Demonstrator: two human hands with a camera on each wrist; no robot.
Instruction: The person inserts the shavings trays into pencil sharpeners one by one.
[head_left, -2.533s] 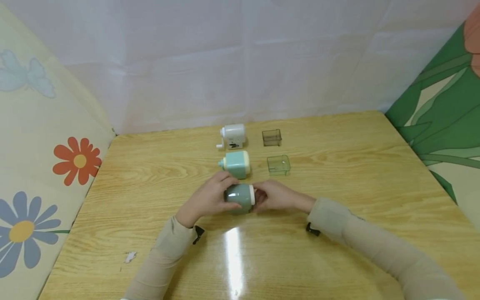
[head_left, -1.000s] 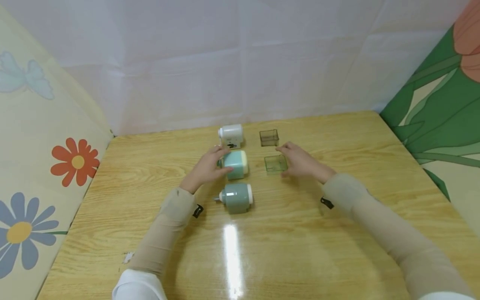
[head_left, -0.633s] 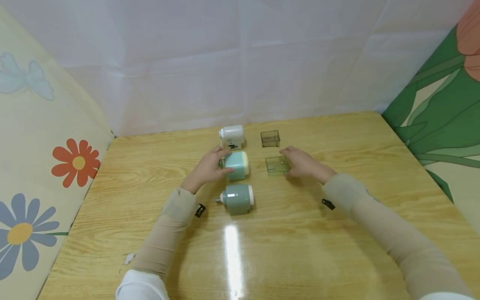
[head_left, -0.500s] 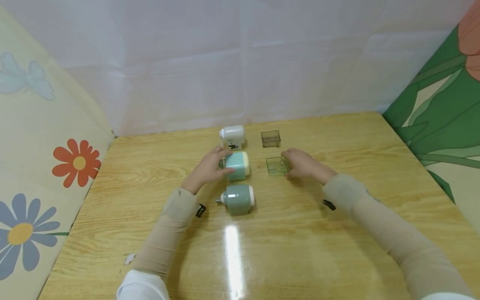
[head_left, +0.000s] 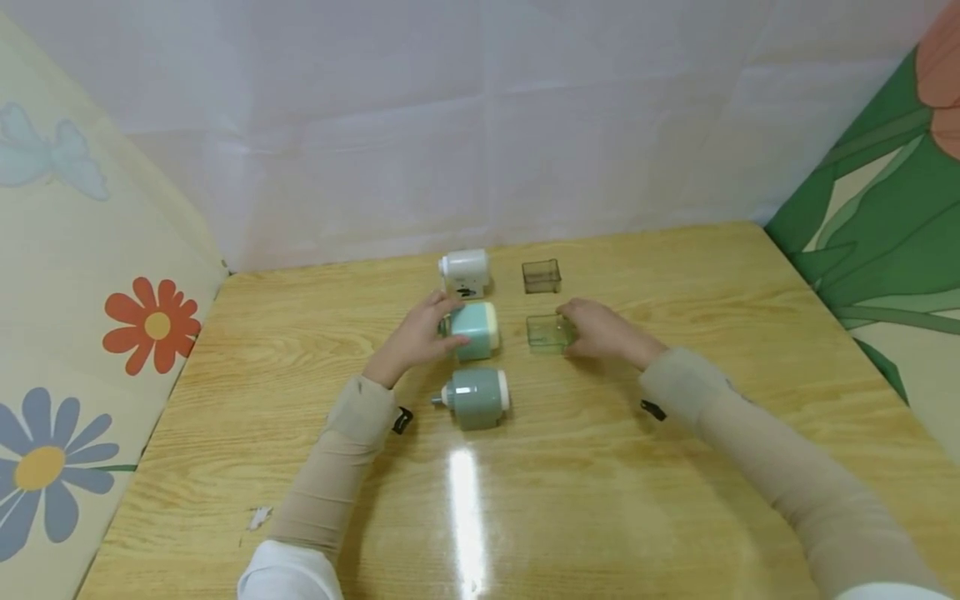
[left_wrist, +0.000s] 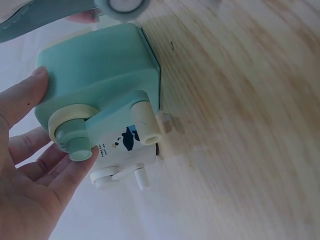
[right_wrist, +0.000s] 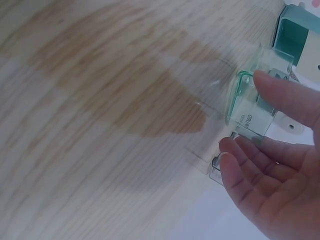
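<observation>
A turquoise pencil sharpener [head_left: 471, 331] with a cream end lies in the middle of a row. My left hand [head_left: 416, 337] grips it from the left; the left wrist view shows thumb and fingers on either side of its body, near the crank [left_wrist: 145, 122]. My right hand [head_left: 602, 335] pinches a clear green shavings drawer [head_left: 546, 333] by its right end. A small gap separates the drawer from the sharpener. In the right wrist view the thumb lies over the drawer [right_wrist: 250, 107], and the sharpener's hollow side [right_wrist: 291, 37] faces it.
Nearer to me lies a dark green sharpener [head_left: 477, 399] with a white end. A white-grey sharpener [head_left: 467, 272] stands behind the turquoise one. Right of it is a smoky clear drawer [head_left: 542, 277]. The wooden table [head_left: 570, 500] meets a white backdrop.
Both hands have left the dark green sharpener for the row behind it. My left hand took hold of the turquoise sharpener; the right took the green drawer and has shifted it slightly left.
</observation>
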